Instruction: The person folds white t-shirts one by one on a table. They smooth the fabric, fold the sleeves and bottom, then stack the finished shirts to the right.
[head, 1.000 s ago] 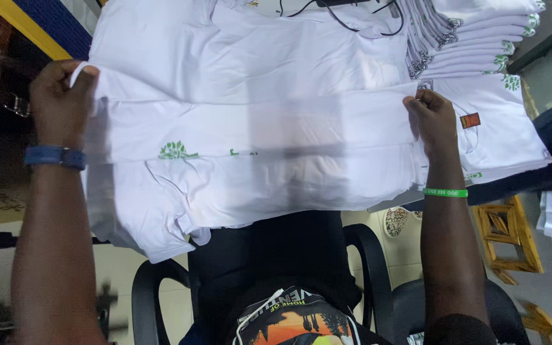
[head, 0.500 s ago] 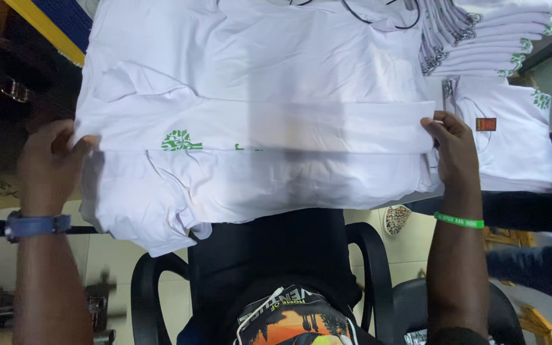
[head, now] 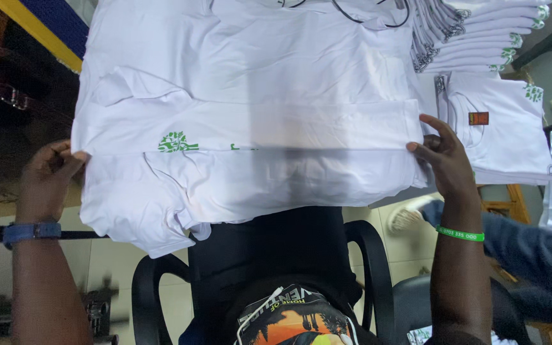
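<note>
The left hand point(head: 49, 182) pinches one end of the white cotton T-shirt with a green print point(head: 250, 140), and the right hand point(head: 445, 156) pinches the other end. The shirt lies flat above the black chair point(head: 276, 255), folded lengthwise. Probably the fold is halfway; both grips must stay level.

White shirts point(head: 257, 83) (one stack point(head: 480, 32) folded) cover the table point(head: 39, 25).
</note>
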